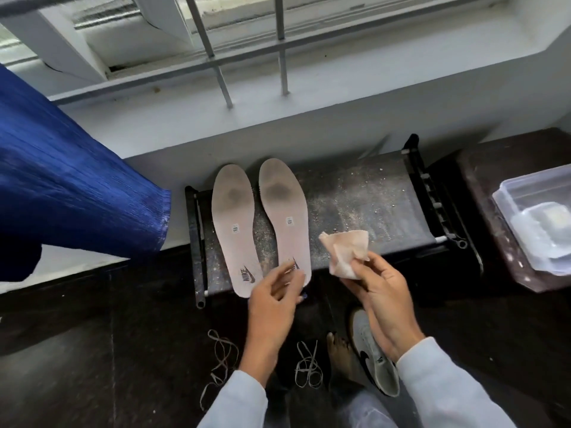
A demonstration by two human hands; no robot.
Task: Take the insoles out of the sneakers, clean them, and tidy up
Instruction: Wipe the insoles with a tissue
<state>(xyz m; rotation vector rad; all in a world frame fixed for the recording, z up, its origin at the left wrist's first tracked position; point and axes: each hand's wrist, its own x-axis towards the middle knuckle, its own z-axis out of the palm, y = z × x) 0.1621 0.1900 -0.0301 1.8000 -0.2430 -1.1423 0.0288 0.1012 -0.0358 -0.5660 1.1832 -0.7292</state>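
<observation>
Right grip [375, 291]: pinching crumpled pinkish cloth [346, 253]
Left grip [278, 291]: loose, fingertips over right pale worn insole [285, 217] heel
Left pale insole [236, 227]: beside it on dusty dark surface [355, 193]

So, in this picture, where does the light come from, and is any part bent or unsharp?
Head view: daylight enters through the barred window; wide-angle lens bends the ledge and bars; the insoles are sharp; the left hand is slightly motion-blurred, the plastic container pale and washed out.
</observation>
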